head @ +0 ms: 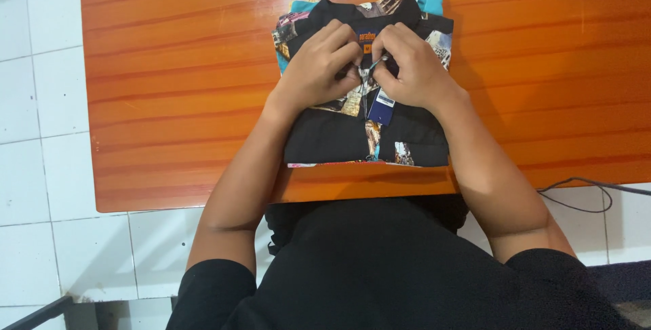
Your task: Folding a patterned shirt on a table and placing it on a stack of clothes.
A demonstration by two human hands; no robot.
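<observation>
Head camera looks steeply down, close over the wooden table (169,99).

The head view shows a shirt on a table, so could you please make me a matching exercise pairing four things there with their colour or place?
Things:
1. folded shirt
2. hang tag
3. table
4. cable

Descriptions:
A. glossy orange-brown wood
B. dark, curving over the white tiles past the table's right edge
C. black with printed picture panels
D. blue and white, below the right hand

Pairs: 1-C, 2-D, 3-A, 4-B
</observation>
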